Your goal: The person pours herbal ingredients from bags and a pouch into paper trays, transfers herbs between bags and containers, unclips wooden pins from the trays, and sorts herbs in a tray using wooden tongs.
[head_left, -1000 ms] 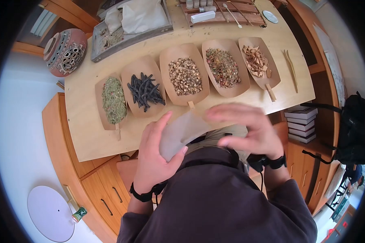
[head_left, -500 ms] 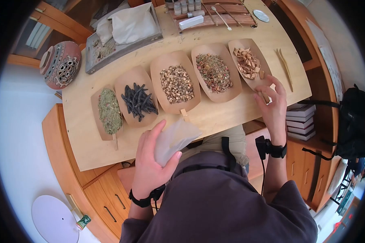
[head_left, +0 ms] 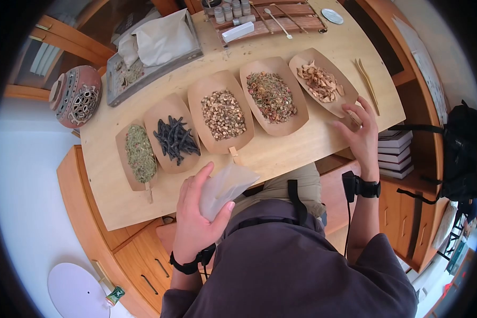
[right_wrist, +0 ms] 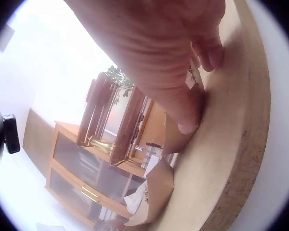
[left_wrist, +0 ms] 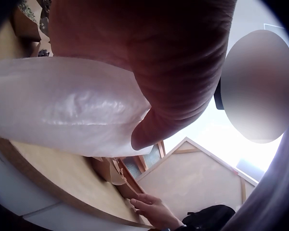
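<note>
My left hand (head_left: 196, 214) holds a translucent whitish pouch (head_left: 225, 188) between the thumb and the fingers, in front of the table edge. In the left wrist view the pouch (left_wrist: 72, 106) stretches out from under the thumb, its surface creased and shiny. My right hand (head_left: 364, 132) grips the near handle end of the rightmost brown paper tray (head_left: 300, 58), which holds dried tan slices (head_left: 320, 82). In the right wrist view the right thumb (right_wrist: 185, 115) lies against the wall of that tray (right_wrist: 176, 137), low over the tabletop. The fingers partly hide the handle.
Four more paper trays stand in a row: mixed herbs (head_left: 272, 95), tan pieces (head_left: 222, 115), black pods (head_left: 176, 139) and green herb (head_left: 140, 153). Brass tweezers (head_left: 368, 87) lie at the right. Behind are a grey tray (head_left: 169, 66), a wooden rack (head_left: 297, 18) and a pierced pot (head_left: 79, 98).
The right hand left the pouch and reached to the rightmost tray, taking hold of its handle end. That tray has turned, its near end swinging right. The left hand keeps the pouch.
</note>
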{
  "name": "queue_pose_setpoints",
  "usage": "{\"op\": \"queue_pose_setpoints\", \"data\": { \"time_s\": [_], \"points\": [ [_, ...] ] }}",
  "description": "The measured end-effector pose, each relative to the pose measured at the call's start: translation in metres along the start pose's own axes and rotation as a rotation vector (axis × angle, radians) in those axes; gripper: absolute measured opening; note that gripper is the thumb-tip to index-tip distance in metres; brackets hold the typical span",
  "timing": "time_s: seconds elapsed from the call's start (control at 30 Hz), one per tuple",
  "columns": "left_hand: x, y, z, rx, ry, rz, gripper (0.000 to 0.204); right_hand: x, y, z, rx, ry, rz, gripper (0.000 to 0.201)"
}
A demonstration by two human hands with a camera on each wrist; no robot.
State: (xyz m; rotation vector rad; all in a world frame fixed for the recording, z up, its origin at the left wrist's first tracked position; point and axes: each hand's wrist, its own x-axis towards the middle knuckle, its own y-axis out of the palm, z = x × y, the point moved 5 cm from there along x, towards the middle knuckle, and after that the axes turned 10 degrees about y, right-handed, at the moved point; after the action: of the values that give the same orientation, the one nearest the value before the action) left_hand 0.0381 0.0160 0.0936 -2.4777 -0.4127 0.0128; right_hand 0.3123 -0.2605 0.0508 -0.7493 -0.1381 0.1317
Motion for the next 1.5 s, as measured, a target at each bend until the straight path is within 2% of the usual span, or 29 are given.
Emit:
{"op": "queue_pose_setpoints", "data": {
  "time_s": [0.07,0.17,0.3,0.47,0.57,0.7,0.77,0.97,1.07,1.17,1.27,1.33,1.5],
  "points": [
    [0.0,0.0,0.0,0.007,0.009,0.0,0.073,0.002,0.002,0.004,-0.125,-0.076,-0.026,0.041],
    [-0.004,-0.001,0.002,-0.004,-0.003,-0.007,0.073,0.006,0.005,0.01,-0.162,-0.015,0.004,0.042],
    [-0.004,0.0,0.002,-0.006,-0.001,0.0,0.073,0.009,0.008,0.013,-0.185,-0.07,-0.009,0.044],
    [-0.004,0.0,0.001,0.004,0.009,-0.003,0.073,0.011,0.01,0.01,0.008,0.132,-0.022,0.053],
    [-0.004,-0.001,0.002,0.001,-0.01,-0.002,0.073,0.014,0.01,0.003,0.102,0.087,-0.046,0.053],
    [-0.005,-0.001,0.003,0.008,0.008,-0.008,0.072,0.012,0.01,-0.003,0.087,0.05,-0.091,0.054],
    [-0.005,-0.001,0.004,0.015,0.011,-0.007,0.072,0.01,0.01,-0.008,0.231,0.07,-0.15,0.055],
    [-0.007,-0.002,0.005,0.021,0.012,-0.004,0.071,0.013,0.004,-0.013,0.096,0.104,-0.277,0.058],
    [-0.007,-0.003,0.005,0.028,0.014,-0.008,0.071,0.016,0.007,-0.012,-0.01,0.064,-0.243,0.062],
    [-0.009,-0.003,0.008,0.009,-0.001,-0.018,0.071,0.012,0.008,0.0,0.016,0.061,-0.229,0.064],
    [-0.008,-0.003,0.008,0.021,0.023,-0.021,0.071,0.015,0.012,-0.008,-0.015,0.009,-0.215,0.062],
    [-0.008,-0.004,0.006,-0.035,0.043,-0.084,0.068,0.016,0.012,-0.009,0.008,0.01,-0.188,0.062],
    [-0.009,-0.008,0.007,-0.008,0.049,-0.08,0.068,0.02,0.013,-0.014,0.086,0.021,-0.135,0.061]
  ]
}}
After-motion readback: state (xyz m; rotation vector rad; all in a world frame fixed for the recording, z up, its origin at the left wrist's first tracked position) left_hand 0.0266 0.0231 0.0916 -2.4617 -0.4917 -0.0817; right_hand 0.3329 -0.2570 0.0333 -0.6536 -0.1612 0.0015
